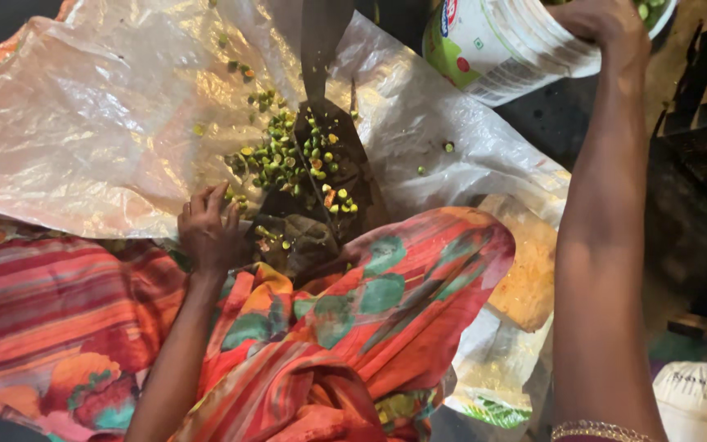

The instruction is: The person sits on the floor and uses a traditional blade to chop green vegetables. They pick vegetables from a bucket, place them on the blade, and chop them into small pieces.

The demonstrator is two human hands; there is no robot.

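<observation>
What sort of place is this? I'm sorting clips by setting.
Likely a floor-level home or market food-prep spot: chopped green vegetable pieces lie on a plastic sheet by an upright blade, with a white plastic tub nearby.

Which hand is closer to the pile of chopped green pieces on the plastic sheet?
Left. The left hand rests at the near edge of the green pieces; the right hand is far off, at the white bucket.

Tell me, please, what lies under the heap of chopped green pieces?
The chopped green pieces lie on a clear plastic sheet and around a dark upright blade. The left hand rests at the heap's edge. What lies beneath the sheet is covered and cannot be told.
</observation>
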